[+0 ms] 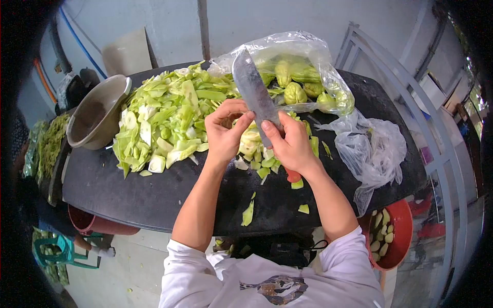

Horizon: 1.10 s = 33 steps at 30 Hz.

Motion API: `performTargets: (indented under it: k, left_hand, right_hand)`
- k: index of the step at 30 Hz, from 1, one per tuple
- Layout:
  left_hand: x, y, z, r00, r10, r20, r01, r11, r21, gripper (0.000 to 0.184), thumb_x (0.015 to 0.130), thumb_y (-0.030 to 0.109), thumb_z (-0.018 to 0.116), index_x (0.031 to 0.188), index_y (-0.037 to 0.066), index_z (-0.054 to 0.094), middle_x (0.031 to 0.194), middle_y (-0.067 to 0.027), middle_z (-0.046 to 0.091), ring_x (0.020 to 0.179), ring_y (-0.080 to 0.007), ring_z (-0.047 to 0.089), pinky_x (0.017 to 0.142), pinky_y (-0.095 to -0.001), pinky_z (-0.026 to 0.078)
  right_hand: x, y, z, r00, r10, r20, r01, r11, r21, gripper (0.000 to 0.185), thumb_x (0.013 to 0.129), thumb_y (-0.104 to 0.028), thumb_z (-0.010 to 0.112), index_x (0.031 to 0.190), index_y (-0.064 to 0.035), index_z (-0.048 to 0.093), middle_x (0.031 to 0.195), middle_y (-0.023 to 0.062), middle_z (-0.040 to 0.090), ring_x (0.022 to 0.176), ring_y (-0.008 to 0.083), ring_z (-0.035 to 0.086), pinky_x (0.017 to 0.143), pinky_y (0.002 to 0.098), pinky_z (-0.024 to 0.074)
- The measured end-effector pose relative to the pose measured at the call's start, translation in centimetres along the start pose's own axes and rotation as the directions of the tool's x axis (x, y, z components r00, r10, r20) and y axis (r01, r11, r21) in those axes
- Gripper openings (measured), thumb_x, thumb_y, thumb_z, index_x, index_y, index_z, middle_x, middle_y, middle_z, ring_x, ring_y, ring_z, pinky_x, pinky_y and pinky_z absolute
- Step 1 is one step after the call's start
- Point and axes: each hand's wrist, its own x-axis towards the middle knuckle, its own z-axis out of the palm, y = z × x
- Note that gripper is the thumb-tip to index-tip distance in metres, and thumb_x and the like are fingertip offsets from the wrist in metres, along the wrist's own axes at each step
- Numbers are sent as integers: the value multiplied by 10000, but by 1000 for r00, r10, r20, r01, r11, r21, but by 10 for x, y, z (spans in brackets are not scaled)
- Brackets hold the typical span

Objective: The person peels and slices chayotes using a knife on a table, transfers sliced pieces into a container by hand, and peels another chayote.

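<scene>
A wide knife (252,87) is raised over the dark table, its blade tip pointing up and away. My right hand (291,141) is closed on the knife near the base of the blade, with an orange-red handle end showing below. My left hand (226,129) is beside the blade, thumb and fingers pressed together at its left edge; what lies between them is too small to make out. Under and beside my hands spreads a large heap of green peelings and slices (159,123). Whole green chayotes (295,93) sit in a clear plastic bag (328,56) behind the knife.
A grey basin (97,110) stands tilted at the table's left edge. Crumpled plastic bags (370,154) lie on the right. A red bucket (403,236) with pale pieces is below right, near a metal railing (436,154). A person's hand (82,242) shows lower left.
</scene>
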Motion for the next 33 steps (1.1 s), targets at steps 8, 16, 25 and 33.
performTargets:
  k: [8, 16, 25, 33]
  left_hand:
    - [6, -19, -22, 988, -105, -116, 147, 871, 469, 260, 828, 44, 674, 1081, -14, 659, 982, -116, 663, 872, -207, 615, 816, -315, 489]
    - [30, -62, -32, 915, -378, 137, -37, 258, 965, 737, 701, 321, 789, 1350, 76, 539, 1268, -243, 570, 1229, -410, 486, 1078, -465, 383]
    - [50, -69, -12, 822, -564, 77, -74, 27, 997, 700, 593, 367, 746, 1200, 39, 630, 1201, -184, 628, 1161, -367, 547, 988, -469, 468]
    - [47, -54, 5, 956, -270, 118, -74, 168, 983, 700, 590, 300, 815, 1183, -29, 642, 1117, -213, 665, 1118, -344, 598, 962, -409, 492]
  right_hand:
    - [7, -7, -38, 988, 134, -79, -139, 989, -52, 340, 974, -296, 605, 868, 25, 567, 648, 116, 615, 556, 189, 624, 518, 354, 461]
    - [8, 31, -76, 949, 199, -244, -210, 978, -19, 341, 969, -289, 600, 931, 50, 601, 733, 155, 660, 631, 233, 662, 595, 380, 504]
    - [8, 71, -98, 932, 197, -303, -283, 920, -272, 328, 919, -261, 620, 973, 62, 637, 825, 273, 664, 815, 463, 642, 741, 493, 489]
    - [6, 91, -108, 909, 305, -283, -400, 828, -392, 378, 900, -311, 610, 1069, 25, 654, 987, 323, 651, 954, 486, 622, 851, 535, 489]
